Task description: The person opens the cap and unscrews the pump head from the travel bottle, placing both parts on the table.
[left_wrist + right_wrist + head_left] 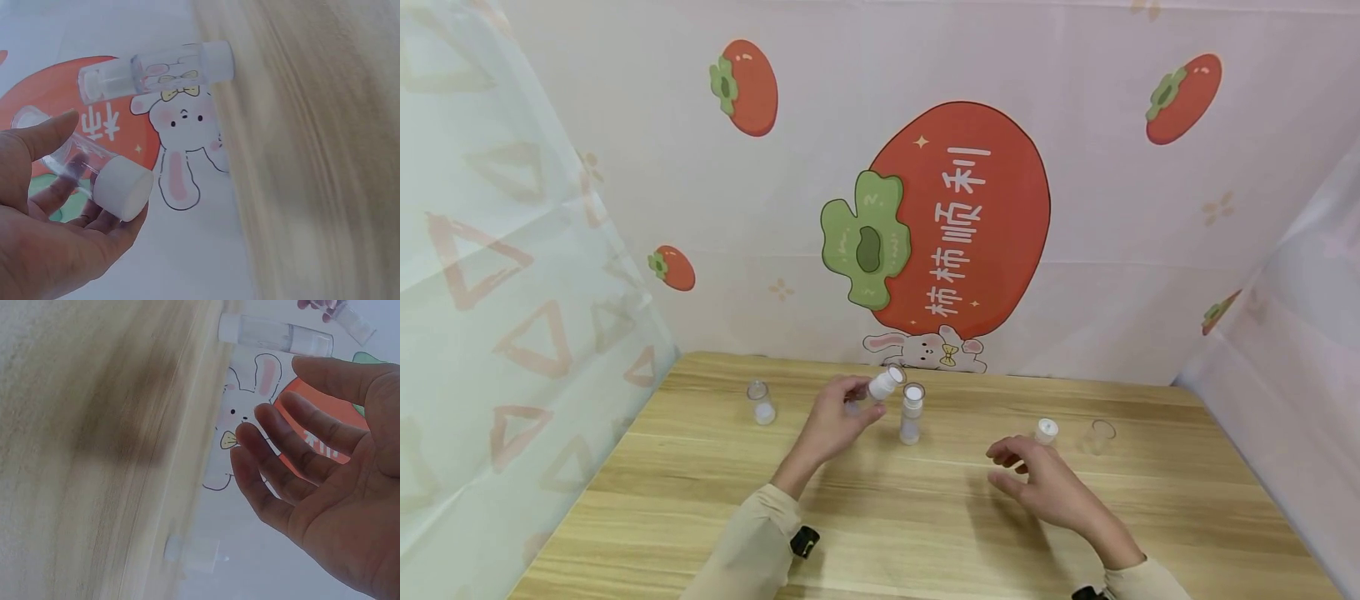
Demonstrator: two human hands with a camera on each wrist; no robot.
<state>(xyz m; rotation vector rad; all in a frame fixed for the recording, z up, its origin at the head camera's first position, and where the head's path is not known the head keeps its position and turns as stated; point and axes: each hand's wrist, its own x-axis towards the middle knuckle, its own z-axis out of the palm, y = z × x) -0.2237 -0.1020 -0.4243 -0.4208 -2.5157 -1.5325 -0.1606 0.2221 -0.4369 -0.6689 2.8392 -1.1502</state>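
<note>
My left hand (pixel 838 417) grips a small clear bottle (pixel 81 153) around its body, thumb on one side and fingers on the other, tilted above the table. Its white base (pixel 123 187) faces the left wrist camera, and a clear cap covers its white top (pixel 886 382). Just right of it, a similar clear bottle (pixel 912 417) with a white base stands upright. Fingers spread and slightly bent, my right hand (pixel 1041 482) hovers over the table with nothing in it. A small white bottle top (pixel 1047 430) stands right behind that hand, partly hidden by it.
A clear cap (pixel 1099 437) stands on the right of the wooden table (pixel 910 525). Toward the back left is a clear bottle body (pixel 762 403) with a white bottom. A printed cloth (pixel 1075 275) hangs behind the table's back edge.
</note>
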